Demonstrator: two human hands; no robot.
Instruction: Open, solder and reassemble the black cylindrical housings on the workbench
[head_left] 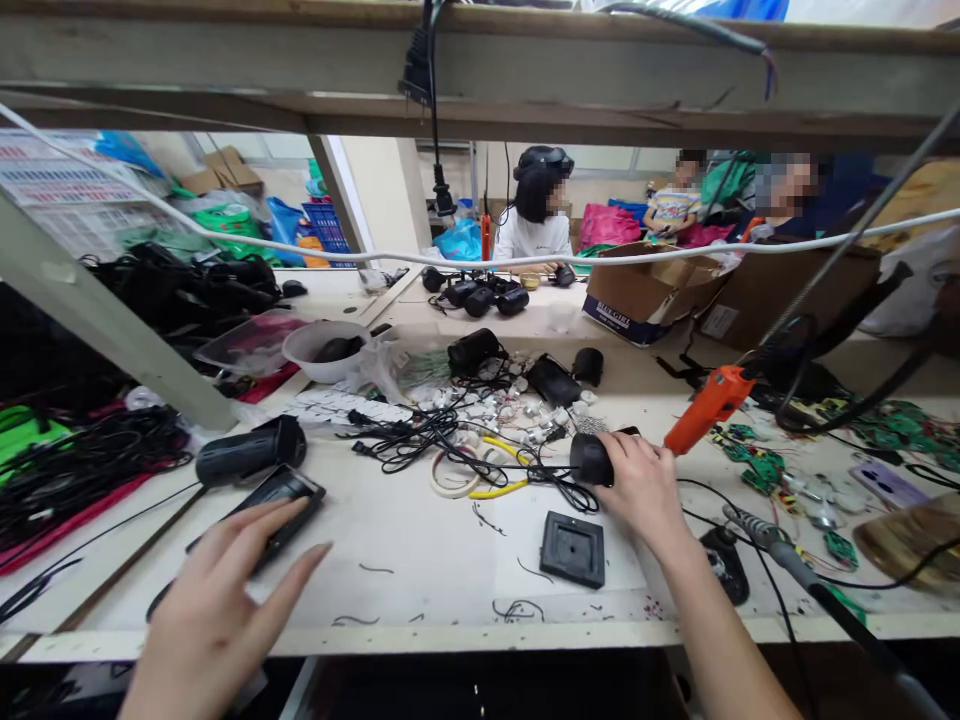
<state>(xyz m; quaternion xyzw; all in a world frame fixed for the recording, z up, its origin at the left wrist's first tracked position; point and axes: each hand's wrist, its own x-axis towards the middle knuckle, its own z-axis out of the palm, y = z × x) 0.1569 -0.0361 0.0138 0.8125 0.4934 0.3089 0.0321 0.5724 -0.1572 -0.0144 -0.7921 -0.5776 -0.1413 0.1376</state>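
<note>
My right hand (643, 488) is closed around a black cylindrical plastic housing (589, 460), with its rounded end turned to the left. My left hand (225, 590) has its fingers spread, the fingertips over or against a long black plastic shell (296, 510); whether they touch it I cannot tell. Behind that shell lies a black tube-shaped housing (251, 452). A square black plastic frame (572, 548) rests flat on the table, below and left of my right hand. Beside it are short bits of black wire (517, 610).
An orange electric screwdriver (709, 408) hangs just right of my right hand. A soldering iron (780, 550) crosses the right side near green circuit boards (757, 460). Black cables (420, 440) and yellow pliers handles (501, 490) lie mid-table. A shelf beam (225, 60) spans above; people sit beyond.
</note>
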